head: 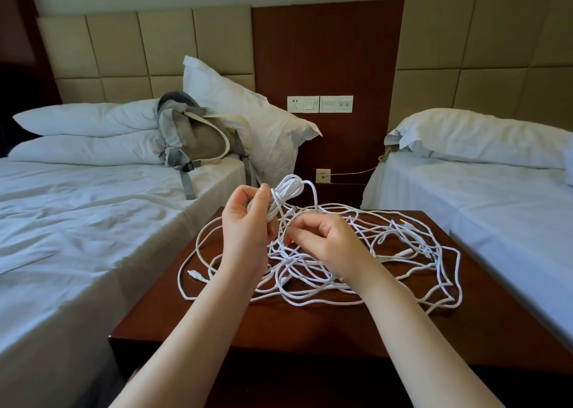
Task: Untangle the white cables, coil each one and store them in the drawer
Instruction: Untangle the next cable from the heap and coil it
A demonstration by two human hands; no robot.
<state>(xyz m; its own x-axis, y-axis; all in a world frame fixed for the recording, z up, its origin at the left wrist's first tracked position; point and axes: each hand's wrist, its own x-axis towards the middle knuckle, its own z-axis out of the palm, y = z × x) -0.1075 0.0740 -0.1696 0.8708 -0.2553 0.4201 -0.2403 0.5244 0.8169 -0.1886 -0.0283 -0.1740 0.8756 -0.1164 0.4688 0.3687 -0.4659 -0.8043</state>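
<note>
Head view, downward (nightstand (310, 330) close)

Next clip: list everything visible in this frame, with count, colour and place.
white cables: number unclear, white, tangled heap on the nightstand
cable coil: one, white, held up above the heap
nightstand: one, dark red-brown wood, between the beds
beds: two, white sheets, either side of the nightstand
pillows: four, white, three on the left bed, one on the right
backpack: one, grey and beige, on the left bed
headboard panels: several, beige, behind both beds
switch and socket plate: one row, white, on the wooden wall panel
left hand: grips the cable coil
right hand: pinches a strand of the white cables
</note>
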